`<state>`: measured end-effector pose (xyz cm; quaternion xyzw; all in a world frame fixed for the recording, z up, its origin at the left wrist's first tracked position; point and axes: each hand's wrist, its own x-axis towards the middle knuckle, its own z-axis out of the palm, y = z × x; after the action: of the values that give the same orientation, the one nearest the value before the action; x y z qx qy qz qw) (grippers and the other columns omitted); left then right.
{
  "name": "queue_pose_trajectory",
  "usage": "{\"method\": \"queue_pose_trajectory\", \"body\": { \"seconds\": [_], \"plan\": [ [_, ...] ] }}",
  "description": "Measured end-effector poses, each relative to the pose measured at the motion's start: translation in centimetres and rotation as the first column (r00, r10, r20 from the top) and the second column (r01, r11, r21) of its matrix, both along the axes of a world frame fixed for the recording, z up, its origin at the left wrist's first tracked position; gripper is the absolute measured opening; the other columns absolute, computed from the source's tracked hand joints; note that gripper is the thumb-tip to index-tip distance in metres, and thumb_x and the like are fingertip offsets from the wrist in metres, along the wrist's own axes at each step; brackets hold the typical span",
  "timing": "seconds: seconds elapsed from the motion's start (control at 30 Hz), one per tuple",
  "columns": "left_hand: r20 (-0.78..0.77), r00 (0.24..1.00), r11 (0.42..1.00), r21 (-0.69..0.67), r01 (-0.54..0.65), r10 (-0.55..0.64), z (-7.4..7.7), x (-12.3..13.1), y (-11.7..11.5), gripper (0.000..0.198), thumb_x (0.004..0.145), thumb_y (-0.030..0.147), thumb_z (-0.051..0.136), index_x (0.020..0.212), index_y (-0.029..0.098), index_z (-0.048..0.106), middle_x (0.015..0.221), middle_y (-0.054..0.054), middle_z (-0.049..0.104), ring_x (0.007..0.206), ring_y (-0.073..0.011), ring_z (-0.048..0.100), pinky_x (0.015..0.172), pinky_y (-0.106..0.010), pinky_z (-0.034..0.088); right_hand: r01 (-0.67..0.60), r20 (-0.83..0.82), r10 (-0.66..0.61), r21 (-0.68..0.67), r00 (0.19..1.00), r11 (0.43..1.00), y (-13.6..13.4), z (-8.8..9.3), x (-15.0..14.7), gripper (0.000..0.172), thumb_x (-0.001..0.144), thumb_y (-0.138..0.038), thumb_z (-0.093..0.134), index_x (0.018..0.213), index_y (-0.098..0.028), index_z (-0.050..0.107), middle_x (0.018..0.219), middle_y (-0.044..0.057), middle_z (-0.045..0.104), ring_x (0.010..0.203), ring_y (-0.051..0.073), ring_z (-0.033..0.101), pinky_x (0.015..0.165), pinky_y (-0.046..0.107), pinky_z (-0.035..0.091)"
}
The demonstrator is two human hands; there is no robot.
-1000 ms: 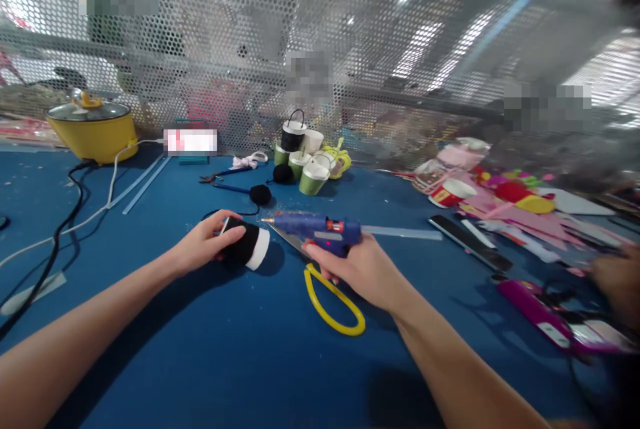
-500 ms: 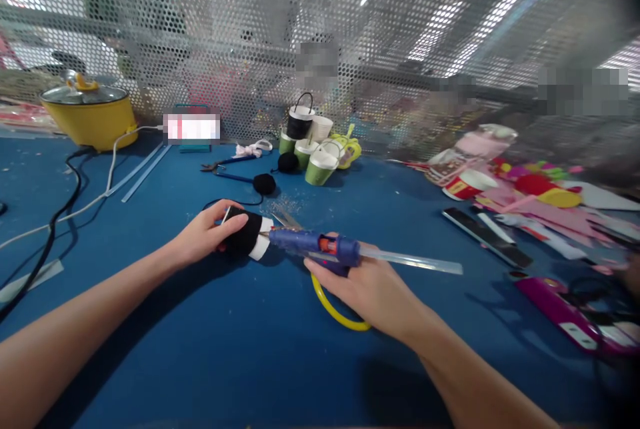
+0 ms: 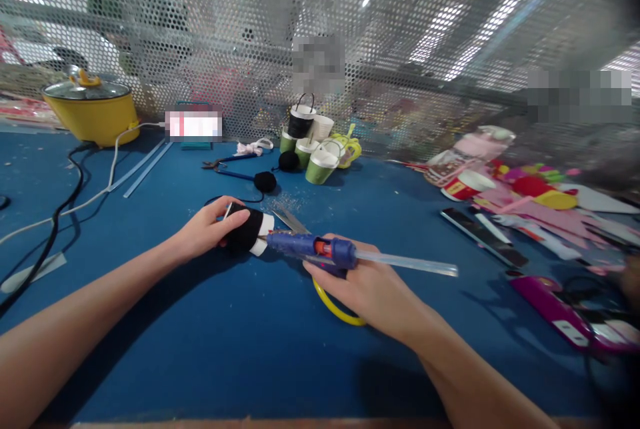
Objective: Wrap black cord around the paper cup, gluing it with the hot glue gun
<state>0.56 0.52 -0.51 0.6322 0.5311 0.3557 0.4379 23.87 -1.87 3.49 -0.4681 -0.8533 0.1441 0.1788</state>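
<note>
Here, of the person's two hands, the left hand (image 3: pixel 213 225) grips a black-wrapped cup (image 3: pixel 245 229), tipped sideways with its white band facing the right hand (image 3: pixel 375 285); whether the cup touches the blue counter (image 3: pixel 240 349) cannot be told. The right hand is wrapped round a blue glue gun (image 3: pixel 300 245), its nozzle at the edge where black meets white; a clear glue stick (image 3: pixel 415 263) juts from its back; yellow-handled scissors (image 3: pixel 334 305) lie partly hidden beneath; beyond the cup sits a black yarn ball (image 3: pixel 265 181), near the pliers (image 3: pixel 240 177).
</note>
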Motion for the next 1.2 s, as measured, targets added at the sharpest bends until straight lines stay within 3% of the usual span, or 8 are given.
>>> {"method": "queue_pose_trajectory", "body": {
  "seconds": [0.13, 0.47, 0.67, 0.77, 1.0, 1.2],
  "plan": [
    [-0.003, 1.0, 1.0, 0.004, -0.001, 0.001, 0.05, 0.06, -0.07, 0.038, 0.078, 0.048, 0.046, 0.1, 0.017, 0.049, 0.071, 0.001, 0.05, 0.05, -0.0092, 0.045, 0.042, -0.02, 0.038, 0.054, -0.017, -0.054, -0.005, 0.998, 0.999, -0.09, -0.2, 0.05, 0.013, 0.077, -0.03, 0.05, 0.072, -0.02, 0.055, 0.069, 0.003, 0.059, 0.06, 0.016, 0.053, 0.054, 0.028, 0.04],
    [0.0, 1.0, 1.0, 0.012, -0.002, 0.002, -0.09, -0.04, -0.08, 0.038, 0.078, 0.048, 0.047, 0.101, 0.018, 0.049, 0.072, 0.0, 0.051, 0.052, -0.0096, 0.045, 0.043, -0.02, 0.039, 0.039, -0.034, -0.038, 0.018, 0.999, 0.999, -0.08, -0.43, 0.18, 0.014, 0.078, -0.031, 0.049, 0.069, -0.02, 0.052, 0.068, 0.003, 0.058, 0.058, 0.014, 0.051, 0.054, 0.027, 0.04],
    [0.008, 1.0, 1.0, 0.012, 0.009, -0.009, -0.08, -0.07, -0.14, 0.036, 0.078, 0.047, 0.047, 0.102, 0.019, 0.049, 0.075, -0.001, 0.051, 0.054, -0.01, 0.046, 0.044, -0.02, 0.04, -0.011, 0.024, 0.01, 0.051, 1.0, 0.999, -0.02, 0.3, -0.04, 0.012, 0.076, -0.025, 0.049, 0.07, -0.022, 0.059, 0.068, 0.003, 0.061, 0.06, 0.016, 0.054, 0.06, 0.029, 0.043],
    [0.029, 0.999, 1.0, 0.0, 0.017, -0.017, -0.11, -0.13, -0.15, 0.036, 0.077, 0.045, 0.048, 0.102, 0.019, 0.048, 0.076, 0.0, 0.051, 0.056, -0.0107, 0.047, 0.045, -0.02, 0.04, 0.024, 0.029, -0.026, 0.071, 0.999, 0.997, 0.07, 0.44, -0.09, 0.014, 0.076, -0.027, 0.049, 0.067, -0.021, 0.058, 0.07, 0.004, 0.061, 0.066, 0.018, 0.057, 0.065, 0.029, 0.045],
    [0.081, 0.994, 0.997, -0.002, 0.072, -0.071, -0.01, -0.46, -0.3, 0.035, 0.077, 0.043, 0.052, 0.104, 0.02, 0.049, 0.081, 0.0, 0.054, 0.06, -0.0112, 0.048, 0.05, -0.021, 0.039, 0.078, 0.092, -0.077, -0.008, 0.993, 0.997, -0.14, 0.33, 0.37, 0.019, 0.076, -0.033, 0.049, 0.076, -0.019, 0.062, 0.071, 0.006, 0.063, 0.063, 0.019, 0.058, 0.059, 0.029, 0.045],
    [0.087, 0.992, 0.996, -0.013, 0.088, -0.087, 0.07, -0.55, -0.34, 0.035, 0.077, 0.042, 0.052, 0.104, 0.021, 0.049, 0.083, -0.001, 0.054, 0.061, -0.0117, 0.048, 0.051, -0.021, 0.04, 0.108, 0.01, -0.108, -0.004, 0.994, 0.994, -0.06, 0.3, 0.48, 0.017, 0.075, -0.032, 0.051, 0.077, -0.021, 0.064, 0.066, 0.004, 0.062, 0.057, 0.016, 0.056, 0.052, 0.027, 0.042]
  ]
}}
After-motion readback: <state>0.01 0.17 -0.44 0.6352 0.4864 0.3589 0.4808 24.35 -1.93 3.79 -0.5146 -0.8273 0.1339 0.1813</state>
